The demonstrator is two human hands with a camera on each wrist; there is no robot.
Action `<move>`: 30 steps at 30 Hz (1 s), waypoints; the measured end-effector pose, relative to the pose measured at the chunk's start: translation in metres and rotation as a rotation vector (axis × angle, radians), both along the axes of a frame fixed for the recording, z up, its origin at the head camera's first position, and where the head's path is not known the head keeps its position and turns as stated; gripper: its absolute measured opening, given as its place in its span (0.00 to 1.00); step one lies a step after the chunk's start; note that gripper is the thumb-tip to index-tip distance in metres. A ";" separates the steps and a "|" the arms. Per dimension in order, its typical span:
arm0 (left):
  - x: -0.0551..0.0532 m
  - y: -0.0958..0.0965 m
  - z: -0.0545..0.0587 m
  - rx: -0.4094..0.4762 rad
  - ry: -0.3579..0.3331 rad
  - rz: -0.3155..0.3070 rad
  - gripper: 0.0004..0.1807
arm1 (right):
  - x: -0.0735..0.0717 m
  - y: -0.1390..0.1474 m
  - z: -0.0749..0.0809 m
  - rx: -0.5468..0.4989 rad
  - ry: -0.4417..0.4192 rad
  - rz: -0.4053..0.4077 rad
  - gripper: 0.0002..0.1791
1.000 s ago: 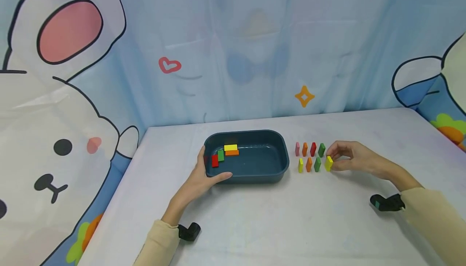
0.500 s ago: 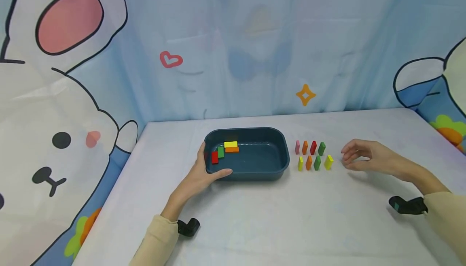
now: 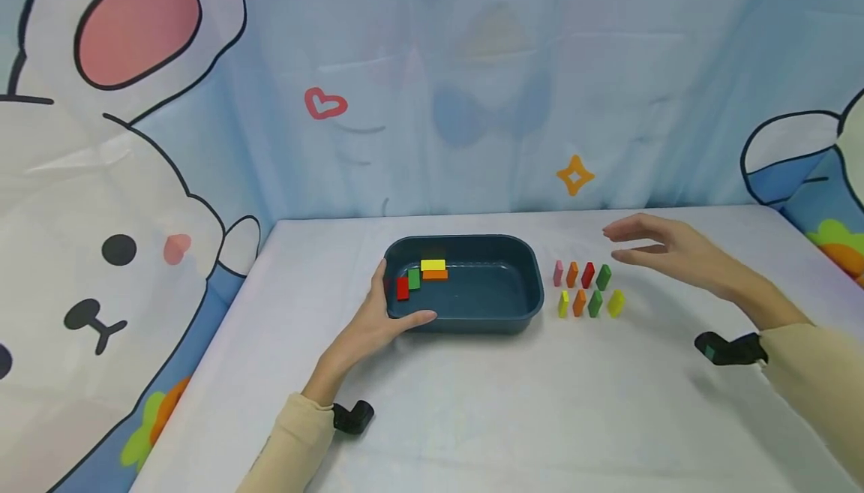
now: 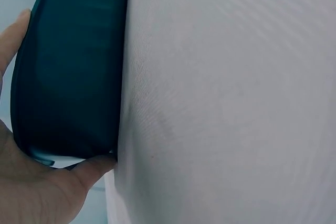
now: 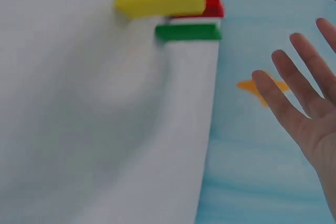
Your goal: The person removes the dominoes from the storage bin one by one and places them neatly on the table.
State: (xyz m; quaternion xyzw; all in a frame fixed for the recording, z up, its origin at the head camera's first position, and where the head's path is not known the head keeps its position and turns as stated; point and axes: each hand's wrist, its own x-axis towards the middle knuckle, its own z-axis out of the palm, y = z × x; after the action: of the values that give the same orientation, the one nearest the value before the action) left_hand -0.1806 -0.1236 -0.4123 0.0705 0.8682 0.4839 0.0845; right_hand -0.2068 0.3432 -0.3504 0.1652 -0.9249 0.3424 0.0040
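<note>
My left hand [image 3: 370,320] holds the left end of a dark teal tray [image 3: 493,294], thumb along its front, fingers at its left side. In the left wrist view, thumb and fingers span the tray's end [image 4: 73,72]. Inside lie red [image 3: 403,288], green [image 3: 414,278], yellow [image 3: 433,265] and orange [image 3: 435,275] blocks. Right of the tray, small blocks stand upright in two rows. A yellow block [image 3: 616,303] ends the front row, a green one [image 3: 604,277] the back row. My right hand [image 3: 664,249] hovers beyond them, holding nothing, fingers extended.
The back row also has pink [image 3: 558,273], orange [image 3: 572,275] and red [image 3: 588,275] blocks. Yellow [image 3: 563,304], orange [image 3: 579,303] and green [image 3: 595,304] blocks continue the front row. Behind the white-covered table [image 3: 513,403] hangs a blue printed curtain [image 3: 432,155].
My right hand has let go of the yellow block at the front row's right end, drawn back to the right, then risen toward the curtain. My left hand stays on the tray.
</note>
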 end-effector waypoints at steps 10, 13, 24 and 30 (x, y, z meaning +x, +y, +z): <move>-0.002 0.001 -0.002 0.013 -0.004 -0.006 0.72 | -0.020 -0.074 0.019 -0.051 0.043 0.153 0.32; -0.001 0.001 -0.001 0.010 -0.013 -0.002 0.72 | -0.024 -0.096 0.025 -0.068 0.076 0.249 0.30; -0.001 -0.004 0.000 0.027 -0.019 0.026 0.70 | -0.056 -0.178 0.021 -0.071 -0.001 0.460 0.24; -0.002 -0.002 0.000 0.024 -0.029 0.003 0.70 | -0.063 -0.206 0.008 0.073 0.019 0.529 0.17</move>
State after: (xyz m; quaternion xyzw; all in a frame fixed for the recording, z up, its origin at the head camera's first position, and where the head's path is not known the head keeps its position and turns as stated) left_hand -0.1828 -0.1257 -0.4122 0.0632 0.8610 0.4956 0.0955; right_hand -0.2699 0.1371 -0.3429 0.4044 -0.8612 0.2964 -0.0832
